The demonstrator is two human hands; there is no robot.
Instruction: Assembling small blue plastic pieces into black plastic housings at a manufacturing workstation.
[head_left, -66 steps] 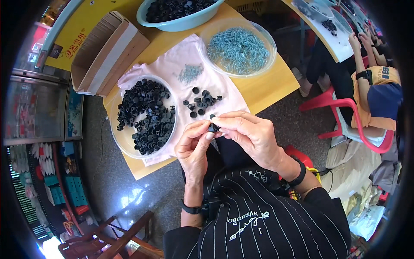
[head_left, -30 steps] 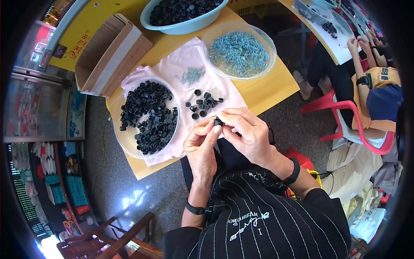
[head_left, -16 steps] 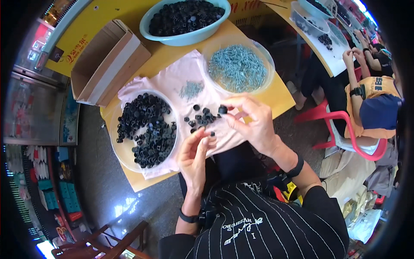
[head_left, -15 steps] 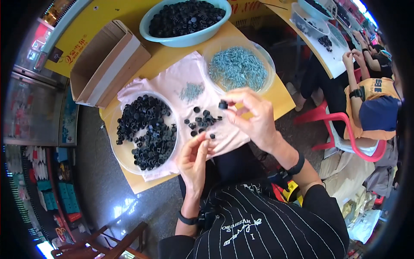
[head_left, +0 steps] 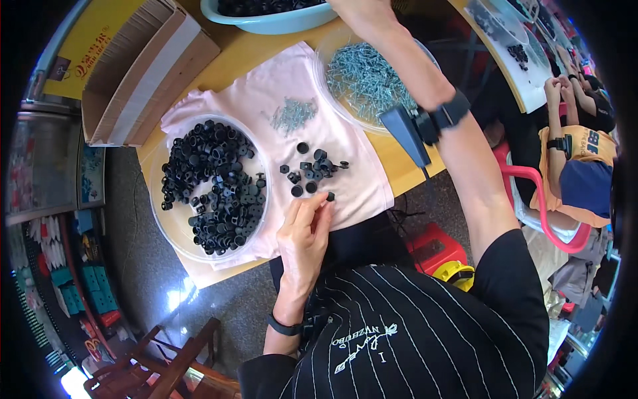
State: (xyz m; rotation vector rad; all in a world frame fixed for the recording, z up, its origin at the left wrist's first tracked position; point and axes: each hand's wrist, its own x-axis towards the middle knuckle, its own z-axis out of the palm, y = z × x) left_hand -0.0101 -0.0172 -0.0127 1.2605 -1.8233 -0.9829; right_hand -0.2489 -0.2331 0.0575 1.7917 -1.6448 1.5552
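Note:
My left hand (head_left: 306, 227) is closed in a pinch over the near edge of the pink cloth (head_left: 246, 86), a small black plastic part (head_left: 330, 197) between its fingertips. Just beyond it on the cloth lies a loose group of black plastic caps (head_left: 310, 187) and other small black pieces. My right arm stretches far forward across a round clear tub of silvery screws (head_left: 365, 76). At the upper edge, my right hand (head_left: 364, 14) is beside the light blue basin (head_left: 279, 25) of black parts; its fingers are cut off from view.
A round clear tray (head_left: 157, 179) of black parts stands on the cloth at left, with a small heap of screws (head_left: 292, 114) to its right. An open cardboard box (head_left: 143, 80) is at the far left. Other people sit at a white table (head_left: 528, 80) on the right.
My right hand has moved forward from above the cloth to the blue basin; the black cap it held is out of sight. My left hand keeps its pinch near the same place.

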